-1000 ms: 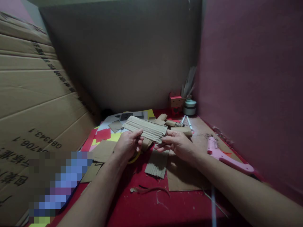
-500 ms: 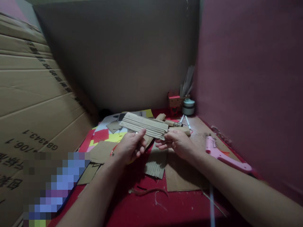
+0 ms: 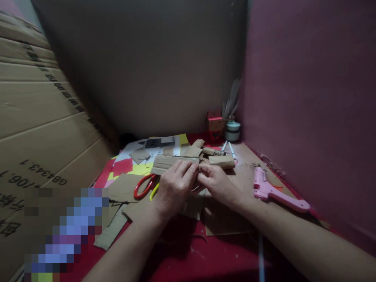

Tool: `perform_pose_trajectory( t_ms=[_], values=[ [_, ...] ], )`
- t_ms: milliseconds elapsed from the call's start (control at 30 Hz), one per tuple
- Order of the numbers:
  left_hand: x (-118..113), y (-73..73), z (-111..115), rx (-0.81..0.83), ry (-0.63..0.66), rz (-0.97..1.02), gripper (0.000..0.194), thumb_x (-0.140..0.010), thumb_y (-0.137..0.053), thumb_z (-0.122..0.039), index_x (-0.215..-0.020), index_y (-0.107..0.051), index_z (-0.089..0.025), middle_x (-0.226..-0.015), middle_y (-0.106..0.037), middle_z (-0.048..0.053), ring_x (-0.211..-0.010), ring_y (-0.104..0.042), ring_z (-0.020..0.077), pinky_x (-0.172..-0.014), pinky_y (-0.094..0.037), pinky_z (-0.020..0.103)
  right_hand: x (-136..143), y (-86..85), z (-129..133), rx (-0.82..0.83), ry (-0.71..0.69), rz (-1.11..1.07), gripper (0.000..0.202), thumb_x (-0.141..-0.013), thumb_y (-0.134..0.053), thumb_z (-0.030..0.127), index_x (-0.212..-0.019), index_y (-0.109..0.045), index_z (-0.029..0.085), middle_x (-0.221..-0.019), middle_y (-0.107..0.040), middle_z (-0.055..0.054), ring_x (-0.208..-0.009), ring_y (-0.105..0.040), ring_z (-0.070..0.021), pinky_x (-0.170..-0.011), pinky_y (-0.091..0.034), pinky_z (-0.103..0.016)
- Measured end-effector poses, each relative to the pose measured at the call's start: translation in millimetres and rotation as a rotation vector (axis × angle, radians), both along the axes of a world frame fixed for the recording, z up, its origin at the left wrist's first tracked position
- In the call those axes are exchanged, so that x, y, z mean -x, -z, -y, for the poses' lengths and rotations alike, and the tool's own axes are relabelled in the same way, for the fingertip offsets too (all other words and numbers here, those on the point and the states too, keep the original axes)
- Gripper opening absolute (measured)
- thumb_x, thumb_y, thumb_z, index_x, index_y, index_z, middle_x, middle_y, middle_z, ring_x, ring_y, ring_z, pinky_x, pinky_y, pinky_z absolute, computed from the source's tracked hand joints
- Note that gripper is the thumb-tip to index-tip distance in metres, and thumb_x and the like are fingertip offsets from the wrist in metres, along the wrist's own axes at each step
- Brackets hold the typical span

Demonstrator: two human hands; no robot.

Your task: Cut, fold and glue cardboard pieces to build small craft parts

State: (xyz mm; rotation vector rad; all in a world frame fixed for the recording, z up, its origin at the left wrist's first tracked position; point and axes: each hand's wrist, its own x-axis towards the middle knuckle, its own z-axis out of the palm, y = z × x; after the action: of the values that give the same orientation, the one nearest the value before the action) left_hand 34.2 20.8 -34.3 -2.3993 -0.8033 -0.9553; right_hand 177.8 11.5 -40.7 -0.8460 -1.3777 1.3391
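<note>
A strip of corrugated cardboard is held up over the table between my hands. My left hand is closed over its near side, covering part of the strip. At the strip's right end, the fingers of my right hand pinch the edge. Scissors with a red and a yellow handle lie just left of my left hand. Under my hands another ridged cardboard piece and a larger flat cardboard sheet rest on the red cloth.
A pink glue gun lies at the right. Cardboard rolls, white sticks, a small red-and-brown figure and a lidded pale-blue pot stand or lie behind. Coloured paper is at left, beside a large carton.
My left hand has come up from below the strip and now closes over it near its right end. The strip has turned level, and my right hand keeps its pinch.
</note>
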Motion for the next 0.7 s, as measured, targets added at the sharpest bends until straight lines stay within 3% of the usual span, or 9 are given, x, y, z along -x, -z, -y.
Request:
perform_pose_trajectory(
  t_ms=[200, 367, 533, 700],
  values=[
    [-0.7, -4.8, 3.8, 0.029, 0.01, -0.021, 0.017, -0.087, -0.043, -0.015, -0.089, -0.06, -0.016, -0.085, -0.063, 0.009, -0.079, -0.056, 0.02, -0.07, -0.045, 0.03, -1.1, 2.8, -2.3, -0.021, -0.001, 0.051, 0.005, -0.069, -0.049, 0.014, -0.066, -0.049, 0.017, -0.064, -0.056, 0.002, -0.056, -0.06, -0.013, -0.056, -0.054, -0.03],
    [-0.3, -1.4, -2.5, 0.078, 0.003, 0.091, 0.016, -0.088, -0.041, -0.014, -0.081, -0.055, -0.016, -0.08, -0.059, 0.007, -0.078, -0.053, 0.0183, -0.07, -0.044, 0.029, -0.7, 5.5, -3.7, -0.015, -0.001, 0.086, 0.012, -0.067, -0.044, 0.008, -0.059, -0.043, 0.018, -0.056, -0.053, 0.004, -0.05, -0.06, -0.0118, -0.049, -0.051, -0.025],
    [1.8, -0.1, -6.4, 0.151, -0.026, 0.221, 0.014, -0.088, -0.038, -0.015, -0.081, -0.05, -0.017, -0.076, -0.054, 0.006, -0.073, -0.05, 0.0173, -0.067, -0.044, 0.03, 0.0, 4.1, -3.3, 0.031, -0.044, 0.047, 0.011, -0.066, -0.045, 0.008, -0.061, -0.044, 0.018, -0.055, -0.053, 0.004, -0.051, -0.061, -0.0121, -0.051, -0.052, -0.025],
    [5.1, 0.6, -6.4, 0.204, 0.05, 0.168, 0.013, -0.088, -0.044, -0.017, -0.094, -0.055, -0.018, -0.09, -0.057, 0.007, -0.084, -0.053, 0.0176, -0.074, -0.045, 0.029, -1.1, 2.1, -3.3, 0.071, -0.029, 0.034, 0.007, -0.068, -0.046, 0.01, -0.067, -0.049, 0.017, -0.057, -0.057, 0.002, -0.051, -0.061, -0.012, -0.051, -0.052, -0.026]
  ],
)
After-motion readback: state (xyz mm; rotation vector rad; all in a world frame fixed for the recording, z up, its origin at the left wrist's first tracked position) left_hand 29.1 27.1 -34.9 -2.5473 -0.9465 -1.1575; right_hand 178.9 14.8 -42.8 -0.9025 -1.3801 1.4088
